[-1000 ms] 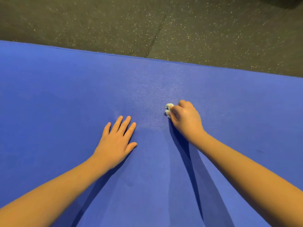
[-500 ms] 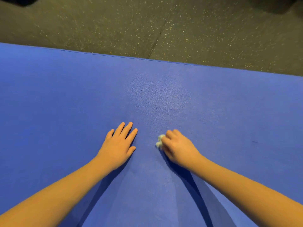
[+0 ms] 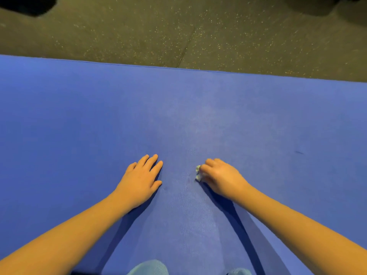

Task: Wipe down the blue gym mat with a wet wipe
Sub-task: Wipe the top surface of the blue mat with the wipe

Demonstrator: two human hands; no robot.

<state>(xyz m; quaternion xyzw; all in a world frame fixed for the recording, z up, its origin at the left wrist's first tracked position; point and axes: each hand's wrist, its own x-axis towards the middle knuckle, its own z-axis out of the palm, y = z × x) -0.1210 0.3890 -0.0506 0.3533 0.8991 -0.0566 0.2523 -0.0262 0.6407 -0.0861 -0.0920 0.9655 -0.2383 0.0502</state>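
The blue gym mat [image 3: 79, 120] fills most of the view from left to right. My right hand [image 3: 222, 178] lies on it right of centre, fingers curled round a small crumpled white wet wipe [image 3: 198, 173] that pokes out at the fingertips and touches the mat. My left hand [image 3: 142, 180] rests flat on the mat left of centre, fingers straight and together, holding nothing. A paler streak [image 3: 198, 132] runs up the mat beyond the wipe.
Dark speckled rubber floor [image 3: 139, 32] lies beyond the mat's far edge [image 3: 178, 68], with a seam running through it. A small dark mark [image 3: 298, 152] sits on the mat at the right. My knees in light blue fabric [image 3: 149, 267] show at the bottom edge.
My right hand has drawn the wipe back toward me along the mat, from farther out to level with my left hand. The left hand has stayed flat in place.
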